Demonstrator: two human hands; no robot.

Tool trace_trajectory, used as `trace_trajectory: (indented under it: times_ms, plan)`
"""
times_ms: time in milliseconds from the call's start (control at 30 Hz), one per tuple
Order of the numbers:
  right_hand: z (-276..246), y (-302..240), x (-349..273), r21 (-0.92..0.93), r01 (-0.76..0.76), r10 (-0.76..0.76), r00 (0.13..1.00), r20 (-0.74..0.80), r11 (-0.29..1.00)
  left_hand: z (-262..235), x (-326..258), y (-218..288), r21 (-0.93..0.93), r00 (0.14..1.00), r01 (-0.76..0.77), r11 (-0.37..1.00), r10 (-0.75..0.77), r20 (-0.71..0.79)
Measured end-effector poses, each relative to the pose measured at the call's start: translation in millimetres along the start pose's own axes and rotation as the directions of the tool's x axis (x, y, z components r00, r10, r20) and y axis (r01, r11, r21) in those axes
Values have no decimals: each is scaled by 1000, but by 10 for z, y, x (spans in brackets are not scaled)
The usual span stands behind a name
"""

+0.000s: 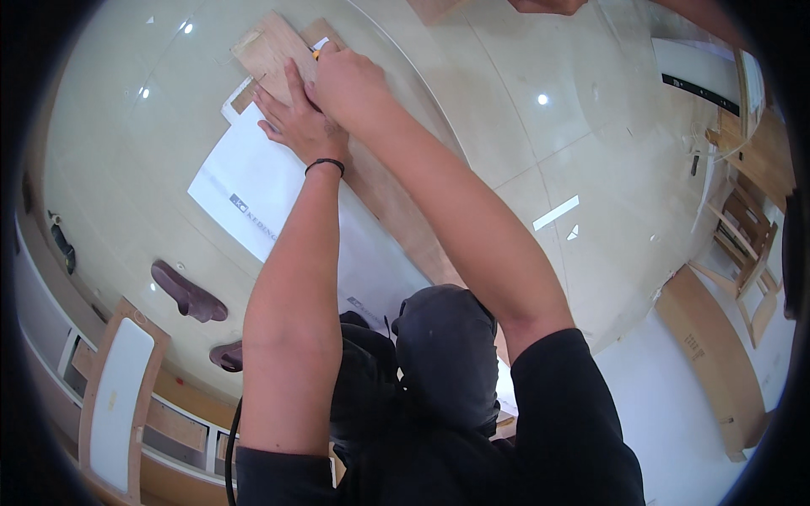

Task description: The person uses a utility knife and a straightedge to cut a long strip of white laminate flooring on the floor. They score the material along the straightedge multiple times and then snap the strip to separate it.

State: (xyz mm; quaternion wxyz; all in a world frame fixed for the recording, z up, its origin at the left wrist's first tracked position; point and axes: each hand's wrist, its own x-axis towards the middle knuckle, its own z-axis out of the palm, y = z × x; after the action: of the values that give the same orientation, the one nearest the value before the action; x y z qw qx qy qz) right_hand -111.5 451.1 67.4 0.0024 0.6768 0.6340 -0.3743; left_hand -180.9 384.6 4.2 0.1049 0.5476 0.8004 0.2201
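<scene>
My left hand (297, 120) lies with fingers spread on a light wooden board (272, 49), pressing near its lower end. A dark band circles that wrist. Closed just to the right, my right hand (350, 83) grips a small tool with a yellow part (316, 55); most of it is hidden in the fist, so its kind is unclear. The tool is at the board's right edge. Below the hands stretches a long panel under white printed sheeting (232, 181), with a brown strip (396, 211) along its right side.
White offcuts (557, 212) lie on the glossy tiled floor. A brown shoe (187, 291) sits at left, beside a curved framed panel (122, 396). Cardboard (709, 363) and wooden frames (747, 236) stand at right. Another person's hand (548, 5) shows at the top edge.
</scene>
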Motion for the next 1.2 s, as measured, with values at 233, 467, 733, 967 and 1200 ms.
trace_trajectory:
  times_ms: [233,467,733,967,1200]
  plan:
    - [-43,18,-114,24,-73,71,995,75,997,32,33,-22,-35,999,41,999,-40,5]
    - [67,441,-698,77,-92,87,993,74,993,68,37,-13,-43,998,31,999,-33,-45]
    - [251,1152,-1978,1,-209,204,957,206,978,88,24,-33,-29,998,13,999,-15,-57]
    - [194,1305,-2372,-79,-235,247,935,255,969,80,27,-35,23,999,6,1000,-5,-37]
    - [-144,881,-1593,157,-95,80,992,95,983,83,23,-33,50,999,15,999,-13,-37]
